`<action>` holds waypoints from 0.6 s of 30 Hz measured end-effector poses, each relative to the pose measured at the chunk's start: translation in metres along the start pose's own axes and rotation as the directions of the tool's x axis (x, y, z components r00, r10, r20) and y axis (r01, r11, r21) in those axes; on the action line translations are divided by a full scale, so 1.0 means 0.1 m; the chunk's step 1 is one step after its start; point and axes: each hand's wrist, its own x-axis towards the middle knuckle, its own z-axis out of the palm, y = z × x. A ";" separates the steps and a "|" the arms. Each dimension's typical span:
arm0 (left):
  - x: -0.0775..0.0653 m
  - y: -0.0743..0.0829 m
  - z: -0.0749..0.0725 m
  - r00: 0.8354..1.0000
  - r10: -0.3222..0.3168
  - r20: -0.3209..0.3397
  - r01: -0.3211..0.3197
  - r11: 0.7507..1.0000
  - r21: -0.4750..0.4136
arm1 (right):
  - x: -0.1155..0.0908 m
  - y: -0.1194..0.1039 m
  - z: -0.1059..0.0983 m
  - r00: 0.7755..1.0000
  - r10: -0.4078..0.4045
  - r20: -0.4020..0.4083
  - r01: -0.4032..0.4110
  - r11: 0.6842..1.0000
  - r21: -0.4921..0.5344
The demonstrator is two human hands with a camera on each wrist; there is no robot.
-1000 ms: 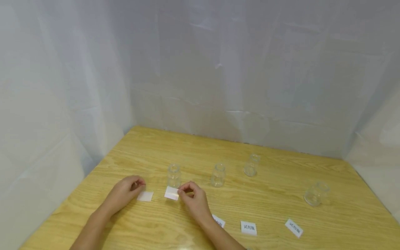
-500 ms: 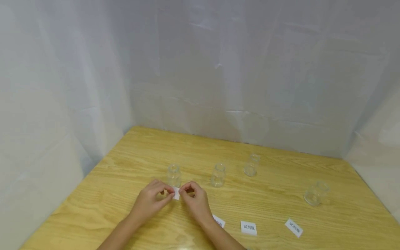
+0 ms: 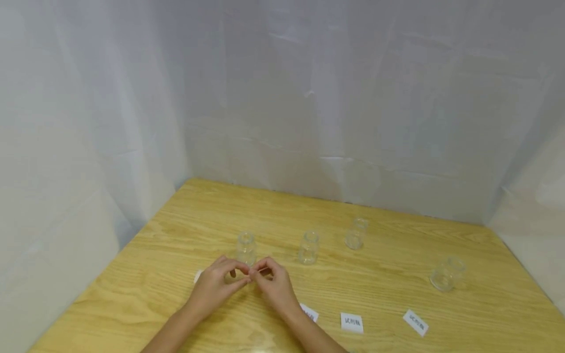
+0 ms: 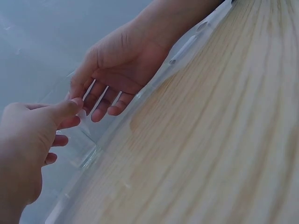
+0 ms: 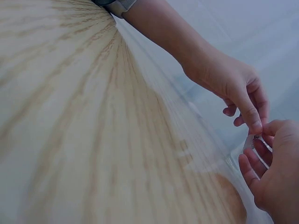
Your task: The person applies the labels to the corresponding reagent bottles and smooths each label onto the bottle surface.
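My left hand and right hand meet fingertip to fingertip over the table, just in front of a clear glass bottle. Between them they pinch a small white label, mostly hidden by the fingers; some dark print shows on it in the right wrist view. Thumb and index finger of each hand come together at its edges, while the other right-hand fingers hang loosely curled in the left wrist view. A white slip lies on the table, partly covered by the left hand.
To the right stand more clear glass bottles, one farther back and one at far right. Printed white labels lie along the front of the wooden table. White sheeting hangs behind and at the sides.
My left hand has moved right, away from the white slip, to the label in my right hand, and its fingertips now touch the right ones. The right hand has stayed nearly still.
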 end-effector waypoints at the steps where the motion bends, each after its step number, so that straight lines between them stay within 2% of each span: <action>1: 0.00 0.00 0.00 1.000 -0.009 0.004 0.009 1.000 -0.001 | 0.00 0.00 0.00 1.000 0.005 0.009 -0.005 1.000 0.008; 8: -0.01 0.03 -0.02 0.993 -0.114 0.036 0.115 0.992 -0.043 | 0.03 0.06 0.00 0.999 0.026 0.031 -0.027 0.999 0.032; 12: 0.00 0.02 -0.05 0.980 -0.190 0.051 0.194 0.977 -0.084 | 0.08 0.23 0.00 0.997 0.021 -0.070 -0.021 1.000 0.003; 15: 0.01 0.00 -0.07 0.967 -0.249 0.060 0.255 0.958 -0.133 | 0.10 0.32 -0.01 0.984 -0.001 -0.181 -0.010 0.998 -0.060; 18: 0.02 0.00 -0.09 0.954 -0.291 0.073 0.299 0.937 -0.178 | 0.12 0.37 -0.01 0.976 -0.039 -0.216 0.015 0.994 -0.112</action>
